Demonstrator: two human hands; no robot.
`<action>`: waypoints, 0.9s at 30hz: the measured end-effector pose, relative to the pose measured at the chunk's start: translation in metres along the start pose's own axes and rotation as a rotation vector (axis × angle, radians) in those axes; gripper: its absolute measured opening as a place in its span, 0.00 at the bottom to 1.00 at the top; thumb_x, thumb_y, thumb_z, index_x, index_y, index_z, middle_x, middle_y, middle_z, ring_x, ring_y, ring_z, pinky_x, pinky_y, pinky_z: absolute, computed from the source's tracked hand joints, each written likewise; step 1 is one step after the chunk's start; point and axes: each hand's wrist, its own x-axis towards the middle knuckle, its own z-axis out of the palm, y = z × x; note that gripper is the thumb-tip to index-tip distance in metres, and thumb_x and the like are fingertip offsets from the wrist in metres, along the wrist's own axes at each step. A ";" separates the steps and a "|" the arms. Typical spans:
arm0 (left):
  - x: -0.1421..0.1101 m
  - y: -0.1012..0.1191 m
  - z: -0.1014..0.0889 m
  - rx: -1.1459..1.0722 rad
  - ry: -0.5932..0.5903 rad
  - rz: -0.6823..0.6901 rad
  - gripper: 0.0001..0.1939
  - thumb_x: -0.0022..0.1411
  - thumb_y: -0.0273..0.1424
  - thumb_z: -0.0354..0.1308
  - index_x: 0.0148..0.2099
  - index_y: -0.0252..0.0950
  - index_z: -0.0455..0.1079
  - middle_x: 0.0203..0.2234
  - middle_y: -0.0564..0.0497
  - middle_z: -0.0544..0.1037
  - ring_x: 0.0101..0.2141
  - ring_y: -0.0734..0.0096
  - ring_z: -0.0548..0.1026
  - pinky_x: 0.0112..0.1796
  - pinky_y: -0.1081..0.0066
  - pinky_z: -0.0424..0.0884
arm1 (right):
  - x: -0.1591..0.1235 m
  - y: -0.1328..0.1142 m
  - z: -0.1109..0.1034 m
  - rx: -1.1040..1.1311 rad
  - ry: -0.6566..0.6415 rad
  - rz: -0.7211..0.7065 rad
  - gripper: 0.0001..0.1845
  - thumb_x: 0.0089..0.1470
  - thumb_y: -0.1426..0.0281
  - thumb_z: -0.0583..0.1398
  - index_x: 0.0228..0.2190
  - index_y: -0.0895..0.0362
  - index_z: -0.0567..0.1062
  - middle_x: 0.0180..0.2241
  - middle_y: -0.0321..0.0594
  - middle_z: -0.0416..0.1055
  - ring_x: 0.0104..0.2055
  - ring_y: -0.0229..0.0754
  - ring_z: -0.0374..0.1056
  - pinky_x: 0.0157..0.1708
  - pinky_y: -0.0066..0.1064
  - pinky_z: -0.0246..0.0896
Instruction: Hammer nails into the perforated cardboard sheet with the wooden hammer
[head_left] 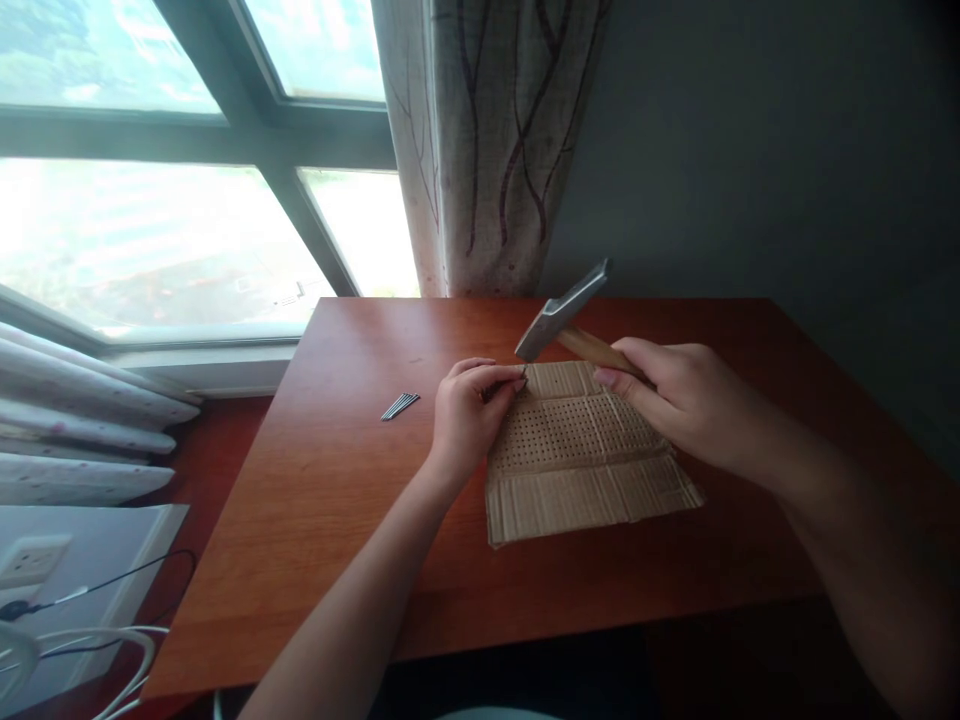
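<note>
Hammer (564, 329) in curled right hand (675, 390)

We log a bare left forearm (360, 590) and a bare right forearm (810, 485), both narrowing to the wrist, the right one blurring into shadow near the frame edge. Left grip (466, 412) and right grip (679, 390) also bare, rounded fingertips (604, 377). Below, at bottom edge, we mark dark clothing (517, 682) and a pale curved patch (495, 714), garment type unclear.
</note>
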 end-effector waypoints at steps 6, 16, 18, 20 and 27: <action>0.001 0.004 -0.001 0.021 0.005 0.005 0.06 0.58 0.27 0.66 0.37 0.44 0.82 0.35 0.49 0.83 0.42 0.61 0.79 0.46 0.60 0.76 | 0.001 0.002 0.003 0.005 -0.038 0.012 0.20 0.60 0.57 0.61 0.22 0.53 0.67 0.17 0.31 0.65 0.17 0.34 0.58 0.20 0.30 0.45; 0.001 0.004 -0.001 0.060 -0.003 0.000 0.07 0.58 0.26 0.65 0.38 0.43 0.82 0.36 0.49 0.83 0.43 0.62 0.79 0.47 0.60 0.76 | 0.000 -0.006 -0.002 -0.124 -0.159 0.088 0.18 0.64 0.60 0.57 0.24 0.52 0.65 0.20 0.33 0.67 0.21 0.37 0.62 0.23 0.32 0.50; 0.001 0.004 -0.001 0.069 -0.007 -0.004 0.07 0.58 0.25 0.65 0.38 0.42 0.82 0.36 0.49 0.83 0.42 0.62 0.79 0.47 0.60 0.76 | 0.000 -0.008 -0.003 -0.172 -0.218 0.132 0.17 0.65 0.61 0.56 0.25 0.53 0.65 0.22 0.34 0.68 0.24 0.39 0.64 0.26 0.33 0.52; 0.002 0.005 -0.002 0.053 -0.017 -0.010 0.07 0.58 0.26 0.65 0.37 0.42 0.81 0.36 0.50 0.82 0.42 0.63 0.79 0.46 0.61 0.77 | 0.000 -0.009 -0.003 -0.187 -0.238 0.147 0.17 0.66 0.60 0.54 0.26 0.53 0.65 0.23 0.35 0.69 0.25 0.39 0.65 0.27 0.33 0.52; 0.001 0.007 -0.008 -0.009 -0.103 -0.018 0.21 0.53 0.24 0.68 0.50 0.42 0.76 0.40 0.50 0.83 0.46 0.61 0.78 0.51 0.59 0.73 | -0.001 -0.008 -0.007 -0.163 -0.222 0.156 0.16 0.65 0.61 0.55 0.26 0.52 0.64 0.21 0.33 0.66 0.23 0.38 0.63 0.25 0.33 0.51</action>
